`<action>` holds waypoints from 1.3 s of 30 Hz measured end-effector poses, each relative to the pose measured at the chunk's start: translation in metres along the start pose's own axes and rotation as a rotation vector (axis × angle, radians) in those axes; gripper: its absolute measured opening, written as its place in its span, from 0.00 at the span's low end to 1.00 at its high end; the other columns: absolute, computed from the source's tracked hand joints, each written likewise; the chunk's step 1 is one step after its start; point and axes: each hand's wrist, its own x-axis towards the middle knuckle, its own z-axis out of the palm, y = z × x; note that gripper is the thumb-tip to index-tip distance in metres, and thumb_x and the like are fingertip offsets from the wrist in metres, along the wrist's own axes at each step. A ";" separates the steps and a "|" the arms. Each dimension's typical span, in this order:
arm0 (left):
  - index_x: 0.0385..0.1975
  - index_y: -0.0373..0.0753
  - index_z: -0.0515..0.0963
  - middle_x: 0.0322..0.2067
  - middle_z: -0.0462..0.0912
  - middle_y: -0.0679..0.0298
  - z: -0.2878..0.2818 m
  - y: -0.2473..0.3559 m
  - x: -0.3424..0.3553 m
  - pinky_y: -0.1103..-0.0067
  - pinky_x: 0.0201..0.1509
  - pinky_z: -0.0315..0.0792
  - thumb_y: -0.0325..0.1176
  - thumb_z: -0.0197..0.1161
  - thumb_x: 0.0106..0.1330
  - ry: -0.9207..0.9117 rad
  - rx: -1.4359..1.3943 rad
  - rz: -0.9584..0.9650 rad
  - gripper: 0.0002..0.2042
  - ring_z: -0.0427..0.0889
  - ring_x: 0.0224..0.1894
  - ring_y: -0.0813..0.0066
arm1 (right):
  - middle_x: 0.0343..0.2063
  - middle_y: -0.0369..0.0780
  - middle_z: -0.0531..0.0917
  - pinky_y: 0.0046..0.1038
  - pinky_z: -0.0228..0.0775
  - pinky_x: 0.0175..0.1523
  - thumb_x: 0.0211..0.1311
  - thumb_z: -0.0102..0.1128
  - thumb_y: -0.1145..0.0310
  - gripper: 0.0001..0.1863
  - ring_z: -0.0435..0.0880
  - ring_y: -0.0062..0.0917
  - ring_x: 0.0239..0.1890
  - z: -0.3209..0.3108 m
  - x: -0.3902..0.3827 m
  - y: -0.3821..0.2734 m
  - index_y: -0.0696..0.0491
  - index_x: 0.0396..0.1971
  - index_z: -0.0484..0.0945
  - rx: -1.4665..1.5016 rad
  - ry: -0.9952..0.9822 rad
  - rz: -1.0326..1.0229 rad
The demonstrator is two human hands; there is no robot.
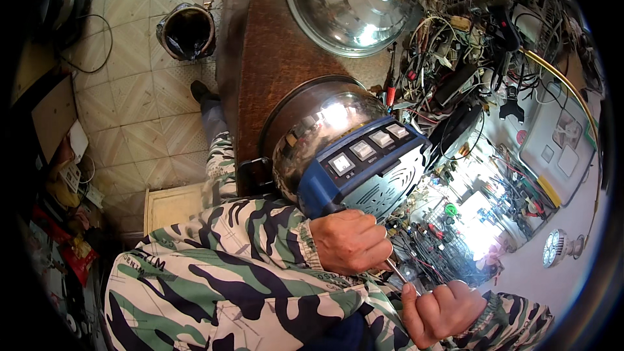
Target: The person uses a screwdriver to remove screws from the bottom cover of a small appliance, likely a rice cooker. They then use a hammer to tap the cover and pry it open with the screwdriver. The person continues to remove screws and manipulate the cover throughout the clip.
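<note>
left hand [351, 242]: we are gripping a metal rod [397, 270], fingers closed | rod is slanting from there toward our curled right hand [442, 312]; whether that one is gripping too, we cannot tell | blue-and-steel appliance [344, 149] is lying just beyond our left hand, the nearer one

You had one bare left hand [351, 242] and one bare right hand [445, 314] at lower centre, one slim metal rod [396, 270], four white square switches [363, 150] mid-frame, one shiny domed lid [338, 3] at top, one round lamp [554, 247] lower right.
</note>
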 end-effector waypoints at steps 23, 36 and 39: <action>0.39 0.36 0.78 0.34 0.78 0.57 0.018 0.041 0.013 0.65 0.37 0.76 0.33 0.72 0.57 0.036 0.064 0.150 0.14 0.81 0.36 0.54 | 0.17 0.38 0.77 0.35 0.67 0.20 0.55 0.70 0.68 0.09 0.77 0.33 0.14 0.035 -0.009 -0.057 0.52 0.24 0.77 0.276 0.461 0.655; 0.18 0.36 0.66 0.15 0.65 0.64 0.041 0.006 0.002 0.73 0.20 0.54 0.40 0.57 0.77 0.382 0.309 0.184 0.22 0.63 0.16 0.72 | 0.24 0.44 0.87 0.32 0.76 0.32 0.63 0.73 0.52 0.23 0.85 0.28 0.24 0.039 -0.068 0.052 0.62 0.35 0.84 0.793 1.141 0.304; 0.18 0.38 0.65 0.16 0.63 0.66 0.054 -0.019 -0.002 0.74 0.23 0.52 0.40 0.55 0.79 0.468 0.194 0.153 0.23 0.59 0.18 0.77 | 0.27 0.45 0.88 0.32 0.77 0.36 0.65 0.71 0.57 0.19 0.84 0.24 0.28 0.133 -0.107 0.132 0.62 0.37 0.86 0.757 1.361 0.606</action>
